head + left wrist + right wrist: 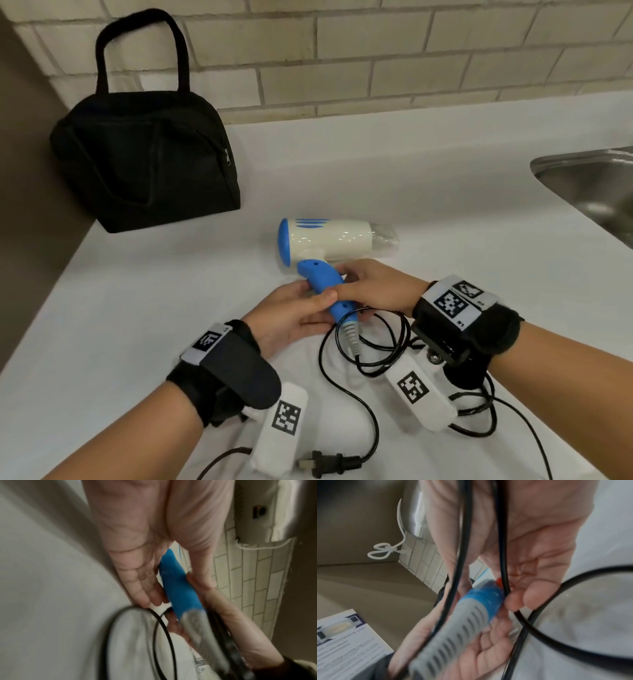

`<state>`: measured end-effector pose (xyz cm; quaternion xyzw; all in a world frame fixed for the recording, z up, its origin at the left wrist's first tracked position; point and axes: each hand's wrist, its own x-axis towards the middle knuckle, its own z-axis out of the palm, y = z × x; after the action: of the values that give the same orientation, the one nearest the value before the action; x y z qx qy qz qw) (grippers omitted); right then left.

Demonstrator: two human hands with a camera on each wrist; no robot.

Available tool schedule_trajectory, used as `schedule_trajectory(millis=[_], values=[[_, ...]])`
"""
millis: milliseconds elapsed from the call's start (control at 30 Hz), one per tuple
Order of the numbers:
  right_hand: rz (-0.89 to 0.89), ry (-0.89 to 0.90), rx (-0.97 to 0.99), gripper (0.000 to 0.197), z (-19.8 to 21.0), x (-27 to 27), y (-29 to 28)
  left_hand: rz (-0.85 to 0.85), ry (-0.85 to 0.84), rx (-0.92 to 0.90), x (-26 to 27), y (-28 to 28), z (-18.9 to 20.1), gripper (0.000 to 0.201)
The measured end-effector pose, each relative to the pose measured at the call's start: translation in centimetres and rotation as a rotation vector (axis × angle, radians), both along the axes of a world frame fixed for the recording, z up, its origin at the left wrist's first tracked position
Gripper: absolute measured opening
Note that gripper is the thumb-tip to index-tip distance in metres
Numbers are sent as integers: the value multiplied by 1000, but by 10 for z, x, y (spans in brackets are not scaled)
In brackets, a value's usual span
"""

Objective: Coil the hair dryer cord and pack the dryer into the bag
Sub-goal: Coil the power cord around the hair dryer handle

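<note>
Blue dryer handle point(325, 291) | gripped between left hand point(291, 317), right hand point(373, 287)

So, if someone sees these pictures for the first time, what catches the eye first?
Probably the white and blue hair dryer lying mid-counter, its blue handle held by the left hand and the right hand. Next, the black cord sprawling loose near the wrists, and the black bag standing at the back left.
</note>
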<state>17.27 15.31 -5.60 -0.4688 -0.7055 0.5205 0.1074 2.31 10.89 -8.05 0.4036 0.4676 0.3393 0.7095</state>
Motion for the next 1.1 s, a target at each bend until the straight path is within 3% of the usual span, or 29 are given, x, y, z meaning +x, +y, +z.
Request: schedule_trajectory(millis=[67,133,200,333,433,533,633,767,833,900,967,1100], values=[[-42,119,-32,21,2,-1,-3,91,-92,-24,2,2,0,52],[-118,277,-168,33,5,2,-4,204,-182,-91,3,7,3,51],[-133,405,-346,51,9,13,-6,295,-192,-140,3,10,6,34],[43,345,-373,42,19,47,-16,401,-158,-125,6,8,13,13],[254,38,-233,37,23,73,-22,448,-189,-140,2,9,15,10],[294,-275,-4,21,24,98,-24,480,-193,-151,-8,7,18,9],[125,-362,256,33,23,135,-15,507,-169,-146,-24,3,15,8],[-331,-382,577,53,19,197,8,552,-134,-123,-36,-4,12,11],[-494,-364,634,51,20,214,18,589,-152,-88,-34,-5,13,11],[-580,-297,683,36,22,220,24,589,-138,-85,-33,-5,15,10],[-478,-328,747,10,25,218,26,565,-111,-105,-39,-7,16,12],[-42,-402,795,52,16,211,13,542,-40,-131,-54,-14,14,16]])
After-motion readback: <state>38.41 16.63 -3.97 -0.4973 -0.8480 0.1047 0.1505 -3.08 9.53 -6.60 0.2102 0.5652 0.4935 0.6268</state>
